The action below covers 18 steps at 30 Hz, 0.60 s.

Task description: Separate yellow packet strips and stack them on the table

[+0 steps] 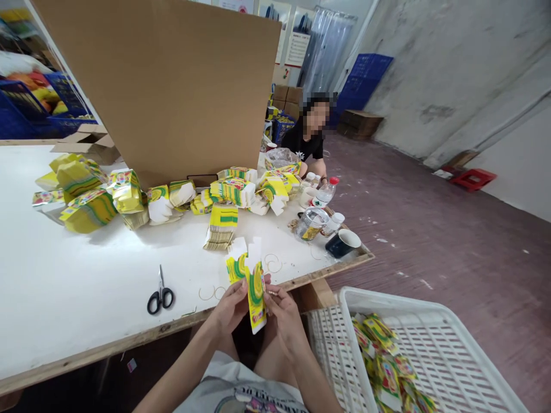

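Observation:
Between my two hands, just past the table's front edge, is a yellow and green printed carton (256, 292) with a white flap standing up at its top. My left hand (232, 304) grips its left side, and my right hand (282, 310) pinches its right side. Behind it, on the table, lie more flat cartons (236, 265) with white flaps. A stack of flattened cartons (221, 225) sits a little farther back. Black-handled scissors (160, 295) rest on the table to the left of my hands.
Bundles of cartons (88, 209) line the white table (86, 287) before a tall cardboard sheet (172, 86). A dark mug (342, 245), clear jar (310, 225) and bottle (325, 194) crowd the right corner. A white plastic basket (430, 327) holds cartons. Another person (307, 137) is beyond.

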Motion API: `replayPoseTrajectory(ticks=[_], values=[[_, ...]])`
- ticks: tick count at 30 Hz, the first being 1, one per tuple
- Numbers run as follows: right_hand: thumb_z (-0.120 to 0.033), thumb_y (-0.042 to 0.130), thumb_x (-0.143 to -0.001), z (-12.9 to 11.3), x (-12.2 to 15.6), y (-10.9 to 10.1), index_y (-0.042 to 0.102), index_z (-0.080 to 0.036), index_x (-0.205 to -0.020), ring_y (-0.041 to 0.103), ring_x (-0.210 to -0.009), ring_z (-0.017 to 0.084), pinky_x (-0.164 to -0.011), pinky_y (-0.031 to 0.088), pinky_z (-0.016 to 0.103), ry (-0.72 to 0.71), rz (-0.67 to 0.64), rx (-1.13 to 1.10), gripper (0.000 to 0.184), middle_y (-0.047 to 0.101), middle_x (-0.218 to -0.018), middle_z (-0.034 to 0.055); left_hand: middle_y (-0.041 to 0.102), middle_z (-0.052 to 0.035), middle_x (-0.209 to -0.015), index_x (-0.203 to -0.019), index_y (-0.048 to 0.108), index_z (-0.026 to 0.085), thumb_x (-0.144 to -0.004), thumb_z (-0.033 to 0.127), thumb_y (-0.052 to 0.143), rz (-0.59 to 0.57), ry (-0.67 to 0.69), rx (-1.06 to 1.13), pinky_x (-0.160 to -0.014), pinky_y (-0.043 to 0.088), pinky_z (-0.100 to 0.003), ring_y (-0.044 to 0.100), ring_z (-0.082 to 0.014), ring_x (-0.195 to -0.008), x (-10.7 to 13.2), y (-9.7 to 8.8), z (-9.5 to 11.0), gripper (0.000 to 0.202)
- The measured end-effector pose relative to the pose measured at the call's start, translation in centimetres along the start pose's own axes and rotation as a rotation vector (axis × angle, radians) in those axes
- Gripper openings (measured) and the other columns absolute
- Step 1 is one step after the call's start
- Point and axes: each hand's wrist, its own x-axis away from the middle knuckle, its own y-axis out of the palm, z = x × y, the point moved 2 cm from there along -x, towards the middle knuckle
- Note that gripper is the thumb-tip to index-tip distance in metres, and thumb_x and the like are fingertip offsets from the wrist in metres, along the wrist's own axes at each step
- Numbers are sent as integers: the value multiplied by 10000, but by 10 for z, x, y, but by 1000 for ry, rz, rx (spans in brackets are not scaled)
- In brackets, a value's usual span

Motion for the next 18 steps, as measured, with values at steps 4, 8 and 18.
replayPoseTrajectory(ticks=[4,8,18], values=[[-422,794,-705,-6,12,-4,713,-213,-898,682,-837,221,-772,537,348,5,2,-49,295,746,-917,54,753,-110,-1080,-1067,726,192,-753,475,742,-34,40,1,-902,529,-366,684,-279,-1019,5,7,-8,423],[-453,807,-679,-10,16,-6,720,-198,-900,679,-884,236,-816,537,356,-24,29,2,349,742,-926,62,764,-83,-980,-1057,712,183,-812,467,682,108,104,-143,-808,538,-313,697,-226,-887,3,2,-20,376],[-470,751,-732,-13,21,-13,672,-190,-922,649,-714,210,-651,539,315,-135,133,250,348,714,-848,63,721,-83,-1057,-1366,356,231,-812,387,696,150,169,-298,-801,528,-332,693,-225,-898,10,5,-11,669]])
